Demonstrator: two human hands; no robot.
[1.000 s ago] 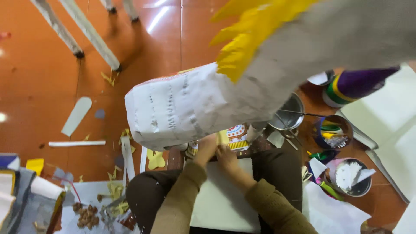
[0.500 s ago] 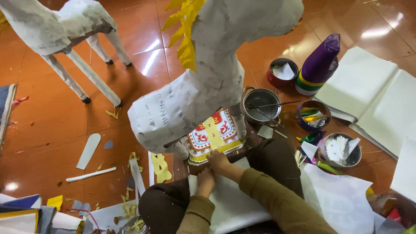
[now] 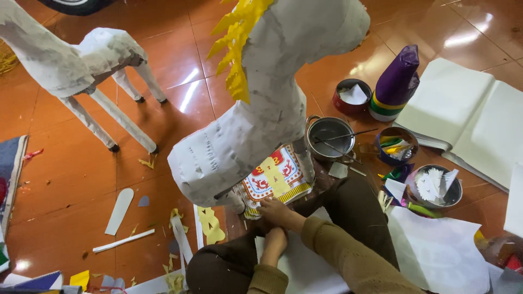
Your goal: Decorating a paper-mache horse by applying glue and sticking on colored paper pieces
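A white papier-mâché horse figure (image 3: 256,125) with a yellow paper mane (image 3: 237,49) stands on the floor right in front of me. Under its body lies a red, white and yellow patterned paper (image 3: 275,179). My right hand (image 3: 274,210) reaches out in an olive sleeve and grips the near edge of that patterned paper. My left hand (image 3: 274,242) lies just behind it, on a white sheet (image 3: 302,267) across my lap, fingers curled; I cannot tell whether it holds anything.
A second white horse figure (image 3: 81,65) stands at the far left. At the right are a metal pot with sticks (image 3: 329,136), a purple paper cone (image 3: 396,81), bowls of paper scraps (image 3: 436,188) and large white sheets (image 3: 468,117). Paper offcuts litter the orange floor (image 3: 81,174).
My left hand has drawn back from the patterned paper toward my lap, while the right hand stays on it. My view has lifted, so more of both horse figures shows.
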